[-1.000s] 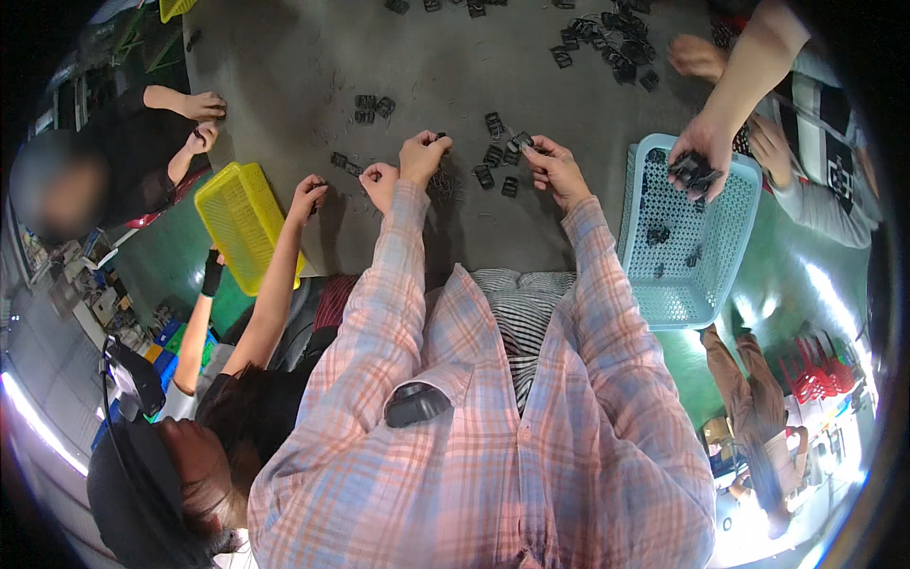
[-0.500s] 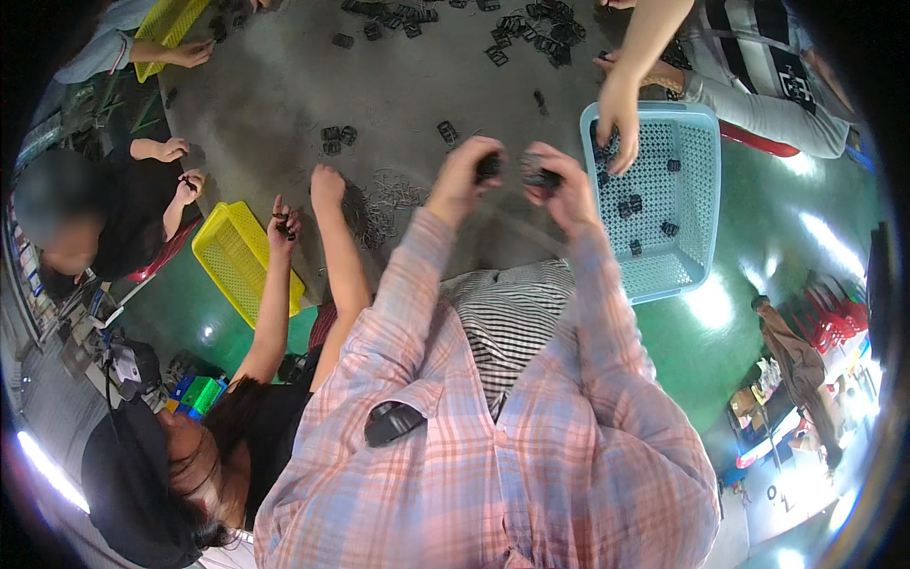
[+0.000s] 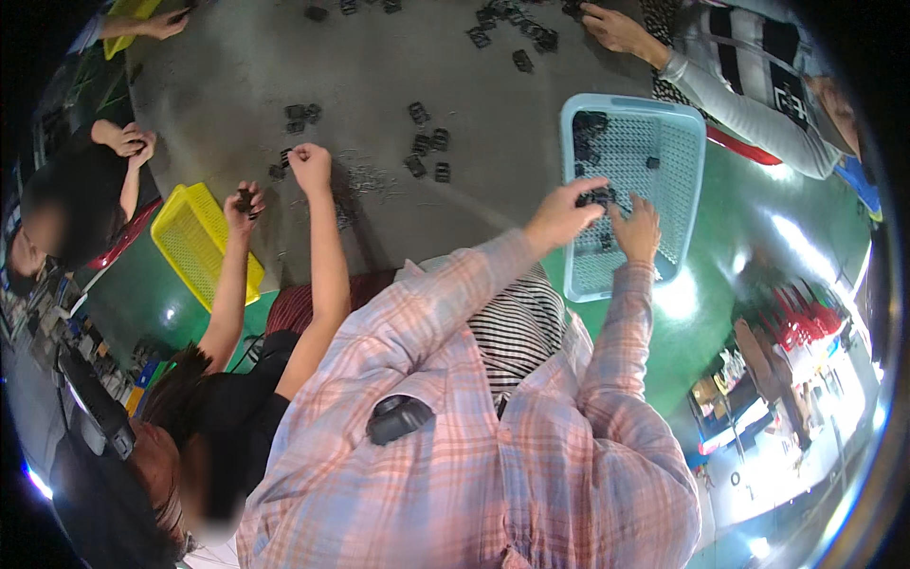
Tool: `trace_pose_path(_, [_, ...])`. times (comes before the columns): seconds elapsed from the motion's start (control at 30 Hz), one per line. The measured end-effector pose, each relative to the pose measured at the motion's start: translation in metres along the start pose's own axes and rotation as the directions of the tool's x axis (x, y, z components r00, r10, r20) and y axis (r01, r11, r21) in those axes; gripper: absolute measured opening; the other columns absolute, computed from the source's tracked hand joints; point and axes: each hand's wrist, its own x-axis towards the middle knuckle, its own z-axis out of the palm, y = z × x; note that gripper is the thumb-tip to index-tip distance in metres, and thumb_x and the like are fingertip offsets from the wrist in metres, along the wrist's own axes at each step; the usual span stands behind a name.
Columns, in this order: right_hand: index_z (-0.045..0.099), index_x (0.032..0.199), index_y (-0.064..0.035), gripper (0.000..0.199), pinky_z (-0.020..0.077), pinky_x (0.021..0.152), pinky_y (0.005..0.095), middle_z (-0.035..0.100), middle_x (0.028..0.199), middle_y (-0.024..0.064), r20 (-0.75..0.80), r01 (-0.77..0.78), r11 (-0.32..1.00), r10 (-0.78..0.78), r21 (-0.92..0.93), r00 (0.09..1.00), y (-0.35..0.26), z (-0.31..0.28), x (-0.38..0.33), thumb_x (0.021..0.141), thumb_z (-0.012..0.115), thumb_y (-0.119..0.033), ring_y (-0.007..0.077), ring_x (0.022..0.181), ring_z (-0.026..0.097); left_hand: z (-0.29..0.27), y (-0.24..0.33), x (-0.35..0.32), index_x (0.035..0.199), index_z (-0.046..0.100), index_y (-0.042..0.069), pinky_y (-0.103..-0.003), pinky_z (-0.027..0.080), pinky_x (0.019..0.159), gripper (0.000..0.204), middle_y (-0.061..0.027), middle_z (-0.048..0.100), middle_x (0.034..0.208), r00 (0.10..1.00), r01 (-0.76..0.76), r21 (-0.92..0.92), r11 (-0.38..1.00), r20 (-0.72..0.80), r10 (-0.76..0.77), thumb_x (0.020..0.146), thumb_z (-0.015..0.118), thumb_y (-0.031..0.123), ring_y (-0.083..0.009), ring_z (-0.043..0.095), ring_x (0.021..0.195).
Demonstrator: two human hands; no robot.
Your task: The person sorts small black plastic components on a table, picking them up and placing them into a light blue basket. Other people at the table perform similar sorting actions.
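Observation:
My left hand (image 3: 559, 220) is over the light blue plastic basket (image 3: 699, 171), its fingers closed around small black plastic pieces (image 3: 597, 197). Just to the right, my right hand (image 3: 637, 232) hovers above the same basket with thumb and fingers apart; I see nothing held in it. More black frame-like pieces (image 3: 588, 142) lie in the basket, mostly along its left side. On the grey table in front of me sits a small group of similar black pieces (image 3: 422, 142).
A co-worker at my left handles black pieces beside a yellow basket (image 3: 180, 248) and a heap of thin metal bits (image 3: 372, 180). Another co-worker's hand (image 3: 621, 33) reaches in at the far right, near scattered black pieces (image 3: 512, 19). More people sit at the left edge.
Both my hands have moved right, from the table edge to over the blue basket. Several black pieces now lie on the table before me. A co-worker's hand has left the basket.

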Motion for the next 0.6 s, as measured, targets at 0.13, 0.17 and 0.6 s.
trace_pose_path(0.13, [0.063,0.104,-0.0008,0.028,0.0494,0.073,0.0276,0.065,0.085,0.0109,0.14,-0.22,0.681,0.171,0.698,0.975,-0.012,-0.023,0.021,0.085,0.061,-0.021,0.0178,0.078,0.061,-0.014,0.023,-0.004,0.124,0.053,0.001,-0.029,0.049,0.084,0.04,-0.0105,0.056,0.116,0.984,0.176,-0.349,0.92,0.093,-0.153,0.085,0.045,0.003,-0.0146,0.055,0.101])
trace_pose_path(0.17, [0.063,0.104,0.0003,0.027,0.0497,0.072,0.0268,0.065,0.087,0.01,0.317,-0.384,0.381,0.229,0.841,0.921,-0.019,-0.035,0.025,0.085,0.061,-0.019,0.016,0.078,0.061,-0.016,0.023,-0.005,0.124,0.053,0.001,-0.029,0.049,0.085,0.041,-0.0113,0.055,0.118,0.986,0.162,-0.408,0.898,0.104,-0.13,0.084,0.043,0.003,-0.0149,0.055,0.102])
trace_pose_path(0.6, [0.062,0.11,0.0005,0.03,0.0485,0.062,0.0186,0.061,0.079,0.0,0.48,-0.541,-0.307,-0.256,0.783,0.839,-0.121,-0.062,0.048,0.081,0.064,-0.002,0.0059,0.071,0.058,-0.107,0.034,-0.071,0.127,0.051,0.005,-0.032,0.053,0.077,0.05,-0.0098,0.052,0.125,0.958,-0.074,-0.169,0.983,-0.286,0.023,0.08,0.036,-0.004,-0.0194,0.059,0.096])
